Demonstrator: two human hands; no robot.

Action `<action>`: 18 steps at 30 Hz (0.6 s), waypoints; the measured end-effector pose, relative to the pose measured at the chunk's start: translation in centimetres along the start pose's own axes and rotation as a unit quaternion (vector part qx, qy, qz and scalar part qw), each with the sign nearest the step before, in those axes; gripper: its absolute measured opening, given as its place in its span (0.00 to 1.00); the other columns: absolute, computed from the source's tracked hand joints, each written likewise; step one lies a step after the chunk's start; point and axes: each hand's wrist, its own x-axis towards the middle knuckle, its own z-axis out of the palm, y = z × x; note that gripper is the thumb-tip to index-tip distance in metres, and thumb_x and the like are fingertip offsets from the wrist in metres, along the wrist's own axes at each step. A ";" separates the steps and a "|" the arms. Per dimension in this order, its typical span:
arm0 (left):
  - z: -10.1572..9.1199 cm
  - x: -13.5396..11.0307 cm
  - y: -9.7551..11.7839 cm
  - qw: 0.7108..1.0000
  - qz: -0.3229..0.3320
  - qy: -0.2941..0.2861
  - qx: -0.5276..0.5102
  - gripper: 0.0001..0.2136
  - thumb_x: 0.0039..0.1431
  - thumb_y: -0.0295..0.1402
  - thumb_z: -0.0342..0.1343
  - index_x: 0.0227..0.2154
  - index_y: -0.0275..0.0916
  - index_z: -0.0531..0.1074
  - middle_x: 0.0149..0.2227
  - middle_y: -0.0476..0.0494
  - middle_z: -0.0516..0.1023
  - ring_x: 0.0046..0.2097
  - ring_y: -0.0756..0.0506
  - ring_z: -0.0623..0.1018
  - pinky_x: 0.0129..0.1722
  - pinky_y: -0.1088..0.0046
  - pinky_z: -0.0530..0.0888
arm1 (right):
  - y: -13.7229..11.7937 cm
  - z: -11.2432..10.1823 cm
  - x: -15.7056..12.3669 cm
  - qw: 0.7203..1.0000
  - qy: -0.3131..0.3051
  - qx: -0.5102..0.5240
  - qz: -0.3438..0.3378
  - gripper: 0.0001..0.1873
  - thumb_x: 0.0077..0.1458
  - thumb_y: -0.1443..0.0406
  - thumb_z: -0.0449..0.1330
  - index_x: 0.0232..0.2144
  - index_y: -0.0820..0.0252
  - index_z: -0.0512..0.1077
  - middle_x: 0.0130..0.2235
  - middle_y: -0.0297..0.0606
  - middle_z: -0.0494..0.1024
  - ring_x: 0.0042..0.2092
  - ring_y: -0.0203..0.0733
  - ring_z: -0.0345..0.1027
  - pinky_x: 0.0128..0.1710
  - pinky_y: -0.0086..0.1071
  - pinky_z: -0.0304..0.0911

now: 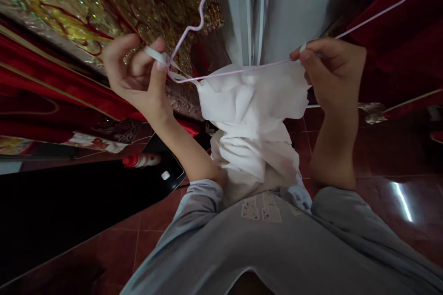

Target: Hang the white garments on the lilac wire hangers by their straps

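A pale pink wire hanger point(228, 73) spans the space before me, its lower bar running between my hands. A white cloth garment point(254, 101) hangs below the bar in soft folds. My left hand point(140, 76) pinches a white strap point(155, 55) at the hanger's left corner, thumb against the strap and other fingers curled apart. On the other side, my right hand point(334, 67) is closed at the right part of the bar, with a bit of white strap showing between thumb and forefinger. Its other fingers are partly hidden.
Red garments point(69, 83) and a gold beaded garment point(93, 4) hang at the left. On a black table point(86, 207) stand a red-capped bottle point(141, 160) and a small white object point(165, 175). Pale grey panels point(297, 14) rise ahead; red floor tiles point(374, 166) lie right.
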 end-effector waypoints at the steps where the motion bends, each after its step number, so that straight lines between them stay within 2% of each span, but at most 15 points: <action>1: -0.5 0.2 -0.5 1.000 0.011 0.010 -0.012 0.32 0.44 0.46 0.78 0.44 0.41 0.65 0.46 0.45 0.75 0.47 0.37 0.84 0.52 0.56 0.78 | -0.1 -0.1 0.0 1.000 -0.002 0.000 0.000 0.07 0.58 0.63 0.64 0.30 0.59 0.80 0.31 0.35 0.80 0.23 0.26 0.54 0.22 0.28 0.44; 3: -1.2 0.3 -1.5 0.999 0.024 0.024 -0.032 0.36 0.38 0.48 0.79 0.43 0.40 0.65 0.41 0.47 0.76 0.43 0.39 0.84 0.50 0.58 0.79 | -0.1 -0.3 -0.1 1.000 -0.003 0.000 0.000 0.07 0.58 0.63 0.64 0.30 0.59 0.80 0.32 0.35 0.80 0.22 0.26 0.54 0.22 0.28 0.44; 7: -1.0 -0.7 -2.1 0.998 0.002 0.025 -0.050 0.34 0.41 0.48 0.79 0.43 0.39 0.66 0.31 0.52 0.75 0.38 0.42 0.84 0.49 0.62 0.80 | 0.0 0.0 -0.1 1.000 -0.012 -0.001 0.012 0.06 0.59 0.65 0.64 0.31 0.60 0.81 0.32 0.36 0.81 0.21 0.25 0.51 0.21 0.28 0.41; 9: -0.3 -1.0 -1.7 0.998 -0.007 0.011 -0.059 0.36 0.40 0.50 0.80 0.44 0.38 0.67 0.32 0.48 0.77 0.40 0.41 0.84 0.49 0.62 0.81 | 0.0 0.2 -0.2 1.000 -0.016 -0.002 0.014 0.07 0.59 0.66 0.63 0.31 0.60 0.80 0.33 0.36 0.81 0.21 0.25 0.51 0.21 0.29 0.40; 11: 0.7 -0.9 -0.8 0.997 -0.022 -0.009 -0.069 0.38 0.37 0.50 0.83 0.45 0.36 0.70 0.39 0.42 0.79 0.44 0.38 0.84 0.50 0.60 0.81 | -0.2 0.3 -0.2 1.000 -0.016 -0.002 0.010 0.08 0.59 0.64 0.63 0.30 0.61 0.80 0.33 0.37 0.82 0.21 0.25 0.51 0.21 0.29 0.40; 12: 1.3 -0.6 -0.2 0.997 -0.038 -0.019 -0.069 0.39 0.35 0.48 0.84 0.46 0.35 0.71 0.43 0.40 0.79 0.47 0.37 0.84 0.52 0.60 0.81 | -0.2 0.4 -0.2 1.000 -0.018 -0.003 0.009 0.08 0.60 0.63 0.63 0.31 0.60 0.80 0.33 0.37 0.82 0.21 0.25 0.50 0.21 0.29 0.40; 13: 1.9 -0.2 0.6 0.995 -0.077 -0.027 -0.065 0.36 0.36 0.40 0.86 0.46 0.36 0.73 0.49 0.39 0.78 0.50 0.36 0.83 0.54 0.60 0.80 | -0.2 0.4 -0.2 1.000 -0.019 -0.005 0.009 0.09 0.60 0.63 0.63 0.31 0.60 0.80 0.34 0.37 0.82 0.21 0.25 0.50 0.21 0.29 0.39; 14: 2.6 0.2 1.5 0.988 -0.142 -0.032 -0.043 0.32 0.38 0.28 0.85 0.46 0.38 0.74 0.53 0.40 0.77 0.53 0.35 0.82 0.56 0.61 0.80 | -0.2 0.5 -0.2 1.000 -0.019 -0.006 0.009 0.08 0.60 0.62 0.63 0.31 0.60 0.80 0.34 0.37 0.82 0.21 0.26 0.50 0.21 0.30 0.39; 15: 3.2 0.7 2.4 0.980 -0.196 -0.031 -0.029 0.30 0.41 0.21 0.82 0.47 0.38 0.75 0.55 0.40 0.76 0.56 0.35 0.81 0.56 0.62 0.80 | -0.2 0.6 -0.2 1.000 -0.016 -0.008 0.009 0.08 0.59 0.63 0.63 0.31 0.59 0.80 0.35 0.37 0.82 0.21 0.26 0.50 0.21 0.30 0.39; 16: 3.8 1.1 3.2 0.968 -0.246 -0.050 -0.025 0.30 0.42 0.17 0.80 0.48 0.38 0.76 0.55 0.41 0.76 0.57 0.34 0.80 0.57 0.62 0.80 | -0.1 0.6 -0.3 1.000 -0.013 -0.011 0.010 0.07 0.59 0.63 0.64 0.31 0.59 0.80 0.35 0.37 0.82 0.21 0.26 0.50 0.21 0.30 0.40; 18: 4.8 1.9 4.6 0.955 -0.284 -0.090 -0.013 0.30 0.42 0.12 0.77 0.49 0.36 0.78 0.53 0.40 0.77 0.55 0.35 0.82 0.54 0.63 0.81 | 0.0 0.6 -0.3 1.000 -0.005 -0.017 0.010 0.07 0.59 0.63 0.64 0.30 0.59 0.79 0.35 0.37 0.82 0.21 0.26 0.50 0.21 0.30 0.40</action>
